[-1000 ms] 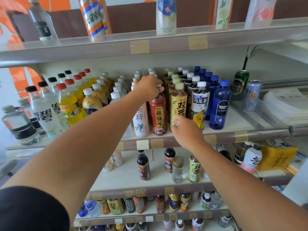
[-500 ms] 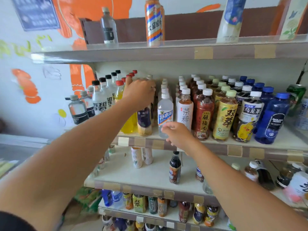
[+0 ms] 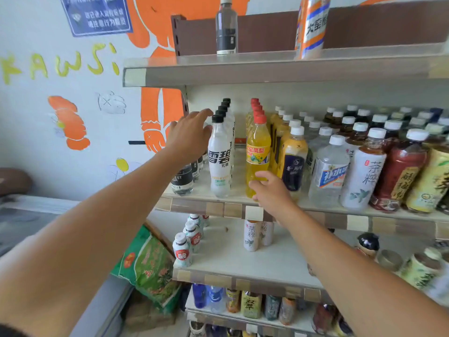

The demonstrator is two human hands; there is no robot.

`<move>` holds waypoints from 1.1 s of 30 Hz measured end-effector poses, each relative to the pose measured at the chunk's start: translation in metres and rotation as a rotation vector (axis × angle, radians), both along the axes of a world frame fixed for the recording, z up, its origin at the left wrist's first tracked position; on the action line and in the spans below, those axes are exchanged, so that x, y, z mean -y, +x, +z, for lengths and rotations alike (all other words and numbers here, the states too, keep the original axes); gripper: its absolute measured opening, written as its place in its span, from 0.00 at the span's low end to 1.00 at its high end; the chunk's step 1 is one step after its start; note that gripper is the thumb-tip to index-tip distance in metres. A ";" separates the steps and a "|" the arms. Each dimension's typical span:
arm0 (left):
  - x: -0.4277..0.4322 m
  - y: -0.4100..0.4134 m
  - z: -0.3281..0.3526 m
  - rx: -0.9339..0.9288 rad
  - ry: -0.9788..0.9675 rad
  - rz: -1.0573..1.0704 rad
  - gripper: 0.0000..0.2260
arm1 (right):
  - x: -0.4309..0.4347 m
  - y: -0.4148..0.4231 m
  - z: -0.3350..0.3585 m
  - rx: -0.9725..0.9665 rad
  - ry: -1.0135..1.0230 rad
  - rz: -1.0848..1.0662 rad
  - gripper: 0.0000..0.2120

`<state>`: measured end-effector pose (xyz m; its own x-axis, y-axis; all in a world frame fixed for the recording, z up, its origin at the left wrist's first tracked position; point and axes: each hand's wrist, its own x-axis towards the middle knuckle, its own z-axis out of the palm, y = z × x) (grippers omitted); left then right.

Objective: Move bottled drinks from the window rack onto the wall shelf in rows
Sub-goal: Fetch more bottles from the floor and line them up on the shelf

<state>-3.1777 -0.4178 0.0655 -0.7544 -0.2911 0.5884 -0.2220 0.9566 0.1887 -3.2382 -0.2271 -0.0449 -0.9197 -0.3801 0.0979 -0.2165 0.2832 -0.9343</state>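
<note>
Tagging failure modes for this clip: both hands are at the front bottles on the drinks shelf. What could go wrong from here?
1. The left hand is up by the neck of the front white bottle. A push that high could tip it toward the yellow bottle or off the shelf edge.
2. The right hand touches the yellow bottle low down. Pulling there may topple it backward, dominoing its row.

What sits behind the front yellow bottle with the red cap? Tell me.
Red caps line up behind the yellow bottle, running back in a single file. The bottles under them are mostly covered by it; their labels cannot be seen.
</note>
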 end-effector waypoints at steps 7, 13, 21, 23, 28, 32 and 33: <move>0.016 -0.026 0.002 -0.049 -0.019 -0.158 0.19 | 0.022 -0.004 -0.009 0.022 0.004 -0.161 0.27; 0.013 -0.044 0.000 -0.124 -0.089 -0.136 0.16 | 0.024 -0.016 -0.009 0.016 0.021 -0.196 0.30; -0.045 -0.082 0.014 -0.072 -0.201 -0.272 0.16 | 0.004 -0.028 -0.015 -0.081 0.069 -0.219 0.25; -0.055 -0.093 0.019 0.027 -0.198 -0.299 0.16 | 0.002 -0.031 -0.017 -0.100 0.110 -0.192 0.24; -0.062 -0.105 0.021 0.186 -0.139 -0.330 0.13 | 0.005 -0.039 -0.025 -0.117 0.166 -0.152 0.25; -0.065 -0.101 0.026 0.149 -0.046 -0.391 0.14 | 0.008 -0.045 -0.031 -0.123 0.172 -0.157 0.26; -0.065 -0.101 0.027 0.137 -0.033 -0.399 0.14 | 0.009 -0.046 -0.032 -0.121 0.177 -0.155 0.27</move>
<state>-3.2782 -0.3523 0.0920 -0.8761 0.0568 0.4788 0.1458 0.9777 0.1509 -3.2840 -0.2359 -0.0768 -0.9539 -0.2567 0.1553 -0.2650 0.4781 -0.8373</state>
